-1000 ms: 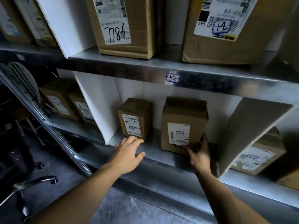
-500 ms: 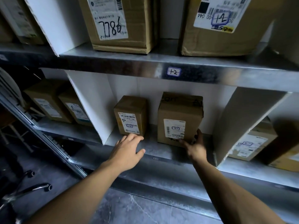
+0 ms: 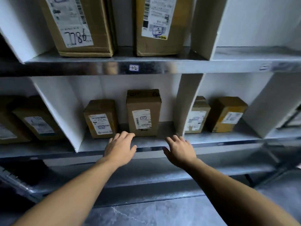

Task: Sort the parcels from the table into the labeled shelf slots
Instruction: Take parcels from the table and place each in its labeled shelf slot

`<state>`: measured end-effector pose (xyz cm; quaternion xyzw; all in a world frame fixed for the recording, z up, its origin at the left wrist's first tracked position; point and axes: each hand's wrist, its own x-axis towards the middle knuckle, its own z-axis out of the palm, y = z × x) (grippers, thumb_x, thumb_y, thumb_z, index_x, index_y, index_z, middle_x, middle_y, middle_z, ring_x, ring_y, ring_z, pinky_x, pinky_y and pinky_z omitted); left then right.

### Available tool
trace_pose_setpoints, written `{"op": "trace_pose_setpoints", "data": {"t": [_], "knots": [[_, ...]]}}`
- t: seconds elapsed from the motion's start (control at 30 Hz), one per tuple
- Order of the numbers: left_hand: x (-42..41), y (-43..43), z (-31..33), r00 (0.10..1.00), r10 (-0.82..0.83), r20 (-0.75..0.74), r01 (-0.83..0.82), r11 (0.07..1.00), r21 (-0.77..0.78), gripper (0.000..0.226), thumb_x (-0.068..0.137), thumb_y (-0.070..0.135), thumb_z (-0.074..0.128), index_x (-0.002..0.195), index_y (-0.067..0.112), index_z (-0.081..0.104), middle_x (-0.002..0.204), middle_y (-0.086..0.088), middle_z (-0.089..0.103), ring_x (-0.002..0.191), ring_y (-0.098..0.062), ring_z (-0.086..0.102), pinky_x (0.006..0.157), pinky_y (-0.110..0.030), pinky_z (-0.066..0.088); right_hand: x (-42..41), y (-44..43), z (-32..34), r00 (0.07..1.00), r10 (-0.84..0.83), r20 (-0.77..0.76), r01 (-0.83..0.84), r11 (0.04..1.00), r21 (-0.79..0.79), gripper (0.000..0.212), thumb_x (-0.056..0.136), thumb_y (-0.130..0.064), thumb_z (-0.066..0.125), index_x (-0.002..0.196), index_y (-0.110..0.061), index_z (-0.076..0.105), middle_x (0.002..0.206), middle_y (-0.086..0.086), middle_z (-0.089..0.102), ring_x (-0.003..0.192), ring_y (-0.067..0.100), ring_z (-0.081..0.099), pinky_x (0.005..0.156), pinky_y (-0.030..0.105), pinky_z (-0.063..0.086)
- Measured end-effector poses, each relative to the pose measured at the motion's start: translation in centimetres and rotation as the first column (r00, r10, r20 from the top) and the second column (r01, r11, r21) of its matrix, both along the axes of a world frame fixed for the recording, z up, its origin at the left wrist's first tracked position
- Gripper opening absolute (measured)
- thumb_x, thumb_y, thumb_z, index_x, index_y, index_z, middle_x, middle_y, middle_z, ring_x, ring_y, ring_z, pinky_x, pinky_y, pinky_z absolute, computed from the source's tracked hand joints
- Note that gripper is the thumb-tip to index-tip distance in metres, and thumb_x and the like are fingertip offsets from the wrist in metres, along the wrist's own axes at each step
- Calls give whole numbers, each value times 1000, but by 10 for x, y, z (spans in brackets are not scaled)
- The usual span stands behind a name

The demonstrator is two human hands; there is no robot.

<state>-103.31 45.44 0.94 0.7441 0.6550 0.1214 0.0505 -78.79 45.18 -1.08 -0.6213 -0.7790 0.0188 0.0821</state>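
Two cardboard parcels stand upright in the middle slot of the metal shelf (image 3: 146,141): a taller parcel (image 3: 143,111) and a shorter parcel (image 3: 101,118) to its left, both with white labels facing me. My left hand (image 3: 121,146) hovers over the shelf's front edge, just below the gap between the two, fingers relaxed and holding nothing. My right hand (image 3: 180,148) is apart from the taller parcel, low and to its right, fingers spread and empty. A small slot label (image 3: 133,68) sits on the shelf edge above.
White dividers (image 3: 187,101) separate the slots. Two parcels (image 3: 197,118) (image 3: 227,114) stand in the slot to the right, more parcels (image 3: 37,123) to the left. Two large boxes (image 3: 76,25) (image 3: 159,25) fill the upper shelf. Grey floor lies below.
My right hand has let go of the taller parcel's lower right corner and drawn back to the shelf edge. The view has swung right and up; the left hand stays near the edge.
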Motion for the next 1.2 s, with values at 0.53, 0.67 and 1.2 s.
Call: {"op": "trace_pose_setpoints", "data": {"t": [0.53,0.67,1.2], "knots": [[238,-28,39,854,-511,-104,518,853,66,48,94,47,43,138,29,41,137,5,45,125,-19,40,105,-37,32,203,-138,41,892,-436,121,427,899,98,39,97,-52,40,116,-20,50,117,7,57,108,32,56,85,42,44],[331,-55,49,804,-585,-104,593,801,84,47,94,47,44,138,30,41,135,5,47,122,-20,43,103,-38,34,279,-185,54,814,-563,143,547,826,138,38,96,-51,38,113,-19,51,115,8,58,107,33,56,82,42,44],[695,-196,67,508,-856,-95,858,492,147,43,91,45,45,131,28,47,128,2,52,115,-24,47,95,-39,37,571,-403,90,489,-850,193,844,518,140,42,96,-52,38,124,-23,51,122,9,58,110,33,57,84,43,46]]}}
